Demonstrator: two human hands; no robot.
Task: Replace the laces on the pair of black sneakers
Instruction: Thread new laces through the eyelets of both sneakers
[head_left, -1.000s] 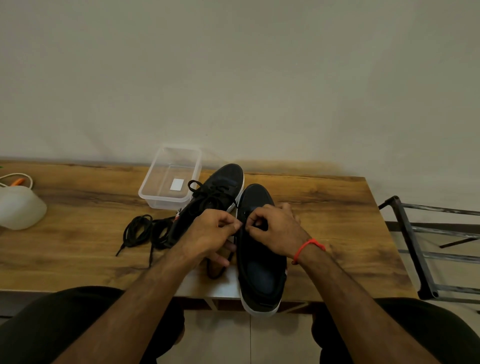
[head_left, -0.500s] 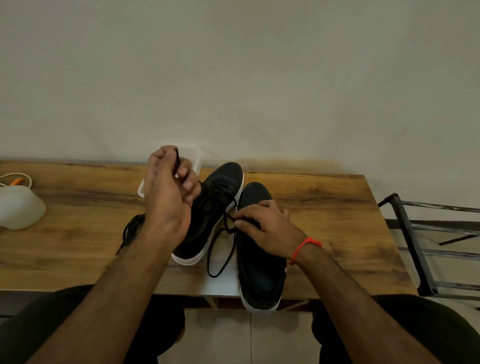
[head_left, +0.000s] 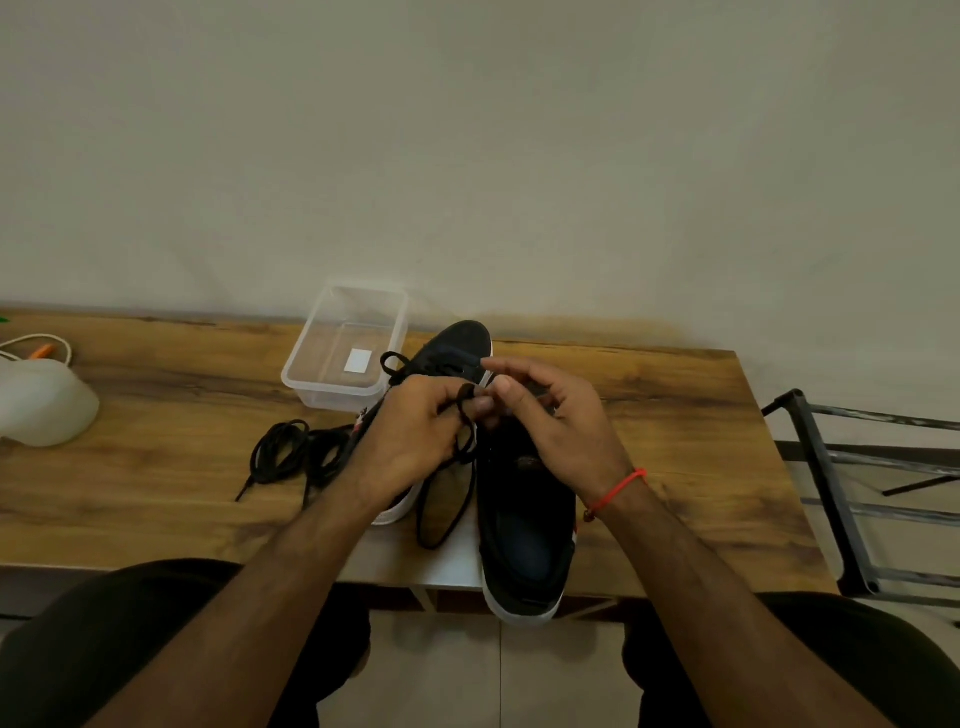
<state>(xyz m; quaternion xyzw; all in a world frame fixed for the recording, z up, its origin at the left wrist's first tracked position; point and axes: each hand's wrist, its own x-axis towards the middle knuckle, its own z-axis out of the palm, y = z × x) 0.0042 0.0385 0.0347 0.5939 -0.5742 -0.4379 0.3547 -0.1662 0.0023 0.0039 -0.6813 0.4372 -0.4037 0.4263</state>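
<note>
The room is dim and evenly lit, with a warm, slightly greenish cast over the wall (head_left: 467, 130). Soft light falls from above and in front, leaving faint shadows under the hands (head_left: 415, 431) and a pale sheen on the near edge of the surface (head_left: 156, 467). Wide-angle bending curves the surface's far edge and darkens the corners. Detail is soft throughout; the black sneakers (head_left: 524, 519) merge into near-featureless dark shapes.

Two sneakers (head_left: 524, 514) lie side by side on the table (head_left: 675, 415), a container (head_left: 345, 345) behind-left, coiled laces (head_left: 296, 452) left.
</note>
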